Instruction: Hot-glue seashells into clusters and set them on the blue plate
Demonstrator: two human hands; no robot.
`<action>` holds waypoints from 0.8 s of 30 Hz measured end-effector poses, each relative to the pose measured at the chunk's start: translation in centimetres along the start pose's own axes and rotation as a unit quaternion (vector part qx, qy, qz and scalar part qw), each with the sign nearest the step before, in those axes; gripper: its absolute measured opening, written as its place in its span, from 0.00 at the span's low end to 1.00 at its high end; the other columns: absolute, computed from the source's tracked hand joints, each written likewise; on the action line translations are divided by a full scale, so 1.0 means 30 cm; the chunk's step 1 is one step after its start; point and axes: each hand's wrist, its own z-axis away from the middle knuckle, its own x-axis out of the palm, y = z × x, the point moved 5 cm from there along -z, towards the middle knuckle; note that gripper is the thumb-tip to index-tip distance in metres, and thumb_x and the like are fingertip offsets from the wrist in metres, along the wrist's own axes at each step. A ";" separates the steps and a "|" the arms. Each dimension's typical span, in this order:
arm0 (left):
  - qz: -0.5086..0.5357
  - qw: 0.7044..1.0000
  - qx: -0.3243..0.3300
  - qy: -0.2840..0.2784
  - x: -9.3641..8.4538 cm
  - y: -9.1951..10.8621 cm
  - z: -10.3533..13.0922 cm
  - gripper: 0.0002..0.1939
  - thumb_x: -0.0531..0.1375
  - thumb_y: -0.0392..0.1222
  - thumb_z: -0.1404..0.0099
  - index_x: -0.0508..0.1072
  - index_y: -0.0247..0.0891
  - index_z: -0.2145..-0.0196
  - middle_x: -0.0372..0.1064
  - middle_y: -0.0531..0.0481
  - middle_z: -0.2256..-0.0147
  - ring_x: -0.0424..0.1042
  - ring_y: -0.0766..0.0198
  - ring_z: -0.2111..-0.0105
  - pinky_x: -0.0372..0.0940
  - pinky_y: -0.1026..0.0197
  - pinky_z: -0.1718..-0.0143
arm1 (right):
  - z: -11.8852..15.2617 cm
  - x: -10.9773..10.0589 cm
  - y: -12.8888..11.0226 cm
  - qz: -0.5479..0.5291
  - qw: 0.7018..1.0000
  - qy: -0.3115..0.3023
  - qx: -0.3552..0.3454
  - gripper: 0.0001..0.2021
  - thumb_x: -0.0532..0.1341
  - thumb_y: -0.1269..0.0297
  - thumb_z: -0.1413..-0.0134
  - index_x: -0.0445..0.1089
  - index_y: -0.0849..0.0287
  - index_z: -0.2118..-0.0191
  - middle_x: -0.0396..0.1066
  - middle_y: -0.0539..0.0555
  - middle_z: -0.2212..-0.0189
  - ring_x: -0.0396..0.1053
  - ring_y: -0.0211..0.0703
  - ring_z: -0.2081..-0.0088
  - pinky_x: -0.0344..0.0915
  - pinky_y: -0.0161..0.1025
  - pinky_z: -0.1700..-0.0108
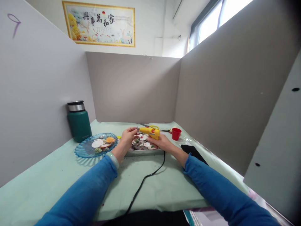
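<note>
A yellow glue gun (150,131) is gripped in my right hand (160,141), its nozzle pointing left. My left hand (129,137) is closed at the fingertips right by the nozzle, pinching something too small to make out. Below both hands lies a metal tray (145,152) filled with shells and small pieces. A black cord (150,175) runs from near my right hand across the cloth toward the front edge. To the left of my left hand, a blue scalloped plate (82,150) holds white and orange shells (97,143).
A green bottle (80,124) stands behind the plate. Right of the tray are a red cup (176,134) and a black flat object (193,152). Scissors-like yellow handles (154,127) lie behind the glue gun. Grey panels (134,88) enclose the table.
</note>
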 end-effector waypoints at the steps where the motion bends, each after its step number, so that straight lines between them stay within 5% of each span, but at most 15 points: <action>1: 0.002 1.000 0.000 0.002 -0.001 0.001 -0.001 0.17 0.73 0.36 0.61 0.74 0.33 0.72 0.71 0.50 0.75 0.69 0.68 0.76 0.65 0.63 0.73 | 0.001 0.000 0.000 0.006 1.000 -0.002 0.004 0.16 0.64 0.52 0.49 0.65 0.60 0.76 0.61 0.46 0.85 0.57 0.32 0.83 0.56 0.32 0.79; 24: 0.023 0.999 0.017 0.015 -0.006 0.013 -0.003 0.14 0.72 0.33 0.56 0.73 0.32 0.71 0.70 0.51 0.73 0.70 0.69 0.75 0.68 0.63 0.69 | -0.001 -0.006 0.012 0.023 1.000 0.005 0.004 0.18 0.65 0.49 0.50 0.67 0.59 0.77 0.61 0.46 0.87 0.58 0.33 0.83 0.58 0.32 0.78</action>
